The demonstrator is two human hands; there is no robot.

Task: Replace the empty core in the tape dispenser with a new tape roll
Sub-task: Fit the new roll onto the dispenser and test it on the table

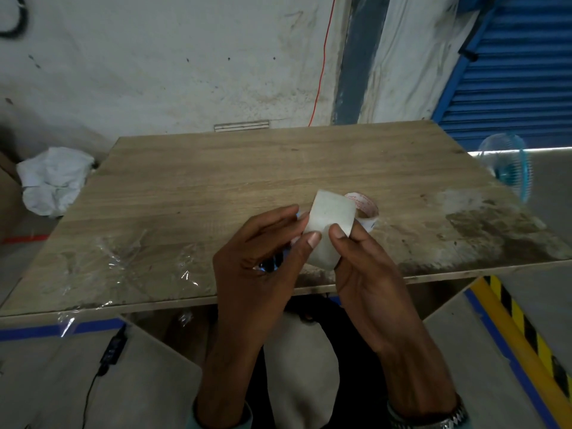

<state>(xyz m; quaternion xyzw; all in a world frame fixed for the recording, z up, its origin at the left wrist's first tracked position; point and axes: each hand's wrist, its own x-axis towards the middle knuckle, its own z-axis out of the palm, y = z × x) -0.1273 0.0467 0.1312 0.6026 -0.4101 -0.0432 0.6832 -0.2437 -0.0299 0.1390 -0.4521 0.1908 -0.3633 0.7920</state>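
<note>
The fingers [312, 239] of both hands close on a pale, translucent tape roll [330, 226], held edge-up above the near part of the desk [216, 181], so that its broad, milky outer band faces the camera. The left hand [263, 258] has its thumb pressed on the lower left of that band, with the other fingers curled behind the roll's left side; something dark with blue glints sits in the palm, too hidden to identify. The right hand [368, 274] pinches the roll's lower right, its thumb on the front of the band and the remaining fingers wrapped behind. The roll looks whitish and slightly frosted, smooth, with no printing visible on its band. Just behind the roll, lying on the desk, is an empty core [363, 207]: a thin white ring with red lettering along its inner wall, partly covered by the roll. To the left of the roll, crumpled clear film [130, 258] clings to the desk's wooden top, and to the right of the roll the surface carries a dark stained patch [495, 230]. Far left of the roll, beyond the desk's edge, a white bag [52, 181] lies bunched on the floor. Far right of the roll stands a blue fan [510, 167]. A metal watch [445, 419] circles the right wrist.
</note>
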